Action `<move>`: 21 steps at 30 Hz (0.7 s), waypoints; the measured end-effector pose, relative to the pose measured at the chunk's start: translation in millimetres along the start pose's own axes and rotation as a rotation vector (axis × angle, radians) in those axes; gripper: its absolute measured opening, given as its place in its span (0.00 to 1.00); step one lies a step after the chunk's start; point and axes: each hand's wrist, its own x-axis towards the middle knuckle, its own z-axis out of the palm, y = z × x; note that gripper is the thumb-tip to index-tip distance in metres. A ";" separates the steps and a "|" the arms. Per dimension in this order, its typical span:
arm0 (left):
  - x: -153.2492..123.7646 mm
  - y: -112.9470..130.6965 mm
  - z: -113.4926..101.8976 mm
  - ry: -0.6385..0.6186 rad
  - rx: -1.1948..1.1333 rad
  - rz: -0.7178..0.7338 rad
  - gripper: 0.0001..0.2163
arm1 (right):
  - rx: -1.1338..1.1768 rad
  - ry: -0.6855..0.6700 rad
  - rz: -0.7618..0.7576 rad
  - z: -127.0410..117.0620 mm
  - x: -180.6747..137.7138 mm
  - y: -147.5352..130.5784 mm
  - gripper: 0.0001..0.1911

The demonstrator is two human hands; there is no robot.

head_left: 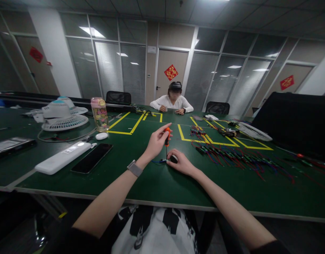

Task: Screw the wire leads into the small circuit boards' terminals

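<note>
Holding the screwdriver [167, 138] upright mid-surface [141, 190], with the fingers of the left hand [157, 140] drawn in on its handle, its shaft pointing down at a small board [164, 161]. Curving the right hand [182, 163] around a dark piece [174, 159] beside the board; hard to tell whether pinched. Set back from the near edge [167, 205], between a phone [92, 158] well left and wired boards [204, 150] to the right.
</note>
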 end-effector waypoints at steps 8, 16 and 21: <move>-3.4 2.6 2.7 -0.016 0.087 0.088 0.17 | 0.010 0.001 -0.011 -0.5 0.2 -1.0 0.04; -3.8 2.6 2.8 0.087 0.225 0.134 0.16 | 0.008 0.018 -0.006 0.0 0.2 -1.3 0.04; -0.9 4.7 2.4 -0.098 -0.166 0.001 0.18 | 0.009 0.016 -0.028 -0.2 0.0 -1.4 0.03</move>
